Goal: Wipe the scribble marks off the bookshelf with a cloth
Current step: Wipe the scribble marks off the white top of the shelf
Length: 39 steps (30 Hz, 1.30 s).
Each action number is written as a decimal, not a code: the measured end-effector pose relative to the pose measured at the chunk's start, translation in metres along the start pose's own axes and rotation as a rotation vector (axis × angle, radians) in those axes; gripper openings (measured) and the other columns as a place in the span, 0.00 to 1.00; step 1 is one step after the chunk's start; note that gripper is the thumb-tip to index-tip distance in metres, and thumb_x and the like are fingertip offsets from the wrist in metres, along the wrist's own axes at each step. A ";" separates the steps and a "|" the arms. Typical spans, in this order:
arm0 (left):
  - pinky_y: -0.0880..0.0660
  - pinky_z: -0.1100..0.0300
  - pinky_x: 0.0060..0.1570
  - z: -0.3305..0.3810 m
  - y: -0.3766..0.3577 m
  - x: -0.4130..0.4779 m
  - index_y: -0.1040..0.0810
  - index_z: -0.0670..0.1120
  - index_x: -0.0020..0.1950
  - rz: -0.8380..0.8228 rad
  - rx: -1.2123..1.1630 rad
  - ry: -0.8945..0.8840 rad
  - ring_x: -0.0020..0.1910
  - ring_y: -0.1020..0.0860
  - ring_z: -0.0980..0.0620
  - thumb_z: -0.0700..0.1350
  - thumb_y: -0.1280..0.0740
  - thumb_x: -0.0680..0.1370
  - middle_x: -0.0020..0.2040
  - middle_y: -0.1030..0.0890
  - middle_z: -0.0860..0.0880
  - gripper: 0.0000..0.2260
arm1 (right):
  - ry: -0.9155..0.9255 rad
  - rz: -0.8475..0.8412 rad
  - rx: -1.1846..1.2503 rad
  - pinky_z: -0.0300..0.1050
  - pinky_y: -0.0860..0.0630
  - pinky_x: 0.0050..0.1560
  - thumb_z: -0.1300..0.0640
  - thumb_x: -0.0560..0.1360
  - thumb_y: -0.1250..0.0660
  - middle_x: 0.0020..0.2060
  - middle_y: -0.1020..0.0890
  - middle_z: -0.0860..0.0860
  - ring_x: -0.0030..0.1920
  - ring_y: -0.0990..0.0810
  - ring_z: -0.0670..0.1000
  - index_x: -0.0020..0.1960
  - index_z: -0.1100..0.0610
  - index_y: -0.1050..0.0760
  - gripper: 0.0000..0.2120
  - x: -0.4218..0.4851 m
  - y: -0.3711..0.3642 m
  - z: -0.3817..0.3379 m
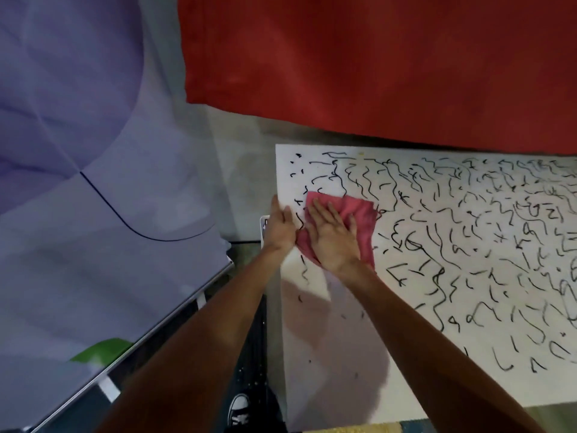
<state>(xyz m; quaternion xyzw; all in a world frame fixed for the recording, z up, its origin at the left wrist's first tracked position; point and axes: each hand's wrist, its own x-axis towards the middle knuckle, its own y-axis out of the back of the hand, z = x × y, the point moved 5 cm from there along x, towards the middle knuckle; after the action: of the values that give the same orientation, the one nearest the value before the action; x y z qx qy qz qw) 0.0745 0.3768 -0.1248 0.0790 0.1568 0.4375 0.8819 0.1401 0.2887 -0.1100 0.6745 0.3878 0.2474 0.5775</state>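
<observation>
Progress: wiping early on, one corner done.
Pressing pink cloth (pixel 359 214) flat under right hand (pixel 332 239), fingers straight, near left end of bookshelf (pixel 327 339) top; bracing left hand (pixel 279 229), fingers straight too and holding nothing, on left edge just beside it. Looking mostly clean only in near-left patch, few specks remaining; scribble marks (pixel 468 245) covering rest, so judging most work ahead.

Ctr frame: right hand (pixel 332 237) flat, fingers straight, pressing pink cloth (pixel 363 214) on white bookshelf panel (pixel 343 364) nr its upper-left corner. Left hand (pixel 279 231) just beside, fingers straight, at panel's left edge. Black scribble marks (pixel 468 232) cover panel's right; lower left mostly clean. Red fabric (pixel 374 57) across top.
</observation>
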 end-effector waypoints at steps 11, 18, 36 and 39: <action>0.41 0.58 0.70 -0.014 -0.007 0.010 0.50 0.43 0.78 -0.047 0.002 -0.024 0.74 0.37 0.44 0.46 0.50 0.85 0.75 0.37 0.42 0.23 | 0.424 0.122 0.017 0.54 0.35 0.65 0.52 0.77 0.46 0.65 0.24 0.48 0.67 0.26 0.52 0.67 0.50 0.29 0.20 -0.084 -0.007 -0.003; 0.44 0.66 0.63 -0.009 -0.003 0.007 0.53 0.40 0.78 -0.068 0.116 -0.068 0.72 0.36 0.43 0.45 0.51 0.85 0.75 0.37 0.40 0.23 | 0.237 0.259 0.064 0.52 0.42 0.67 0.52 0.77 0.45 0.63 0.22 0.50 0.67 0.27 0.54 0.65 0.53 0.26 0.20 -0.104 -0.007 -0.011; 0.60 0.51 0.74 0.012 -0.011 0.006 0.54 0.39 0.78 -0.287 1.071 -0.491 0.78 0.56 0.45 0.47 0.55 0.84 0.79 0.54 0.42 0.24 | 0.271 0.244 0.163 0.53 0.39 0.69 0.51 0.78 0.43 0.65 0.24 0.46 0.70 0.33 0.49 0.65 0.50 0.26 0.18 -0.192 -0.025 -0.028; 0.56 0.51 0.75 0.021 -0.013 0.010 0.47 0.35 0.76 -0.277 1.117 -0.555 0.76 0.48 0.41 0.46 0.52 0.83 0.77 0.46 0.37 0.24 | 0.321 0.241 0.185 0.54 0.37 0.68 0.50 0.78 0.42 0.63 0.22 0.45 0.69 0.32 0.47 0.64 0.48 0.28 0.16 -0.199 -0.026 -0.026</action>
<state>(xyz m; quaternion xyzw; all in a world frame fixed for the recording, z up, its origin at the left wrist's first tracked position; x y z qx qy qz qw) 0.0970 0.3772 -0.1109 0.6162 0.1358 0.1351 0.7639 -0.0006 0.1438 -0.1069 0.7181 0.4123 0.3820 0.4103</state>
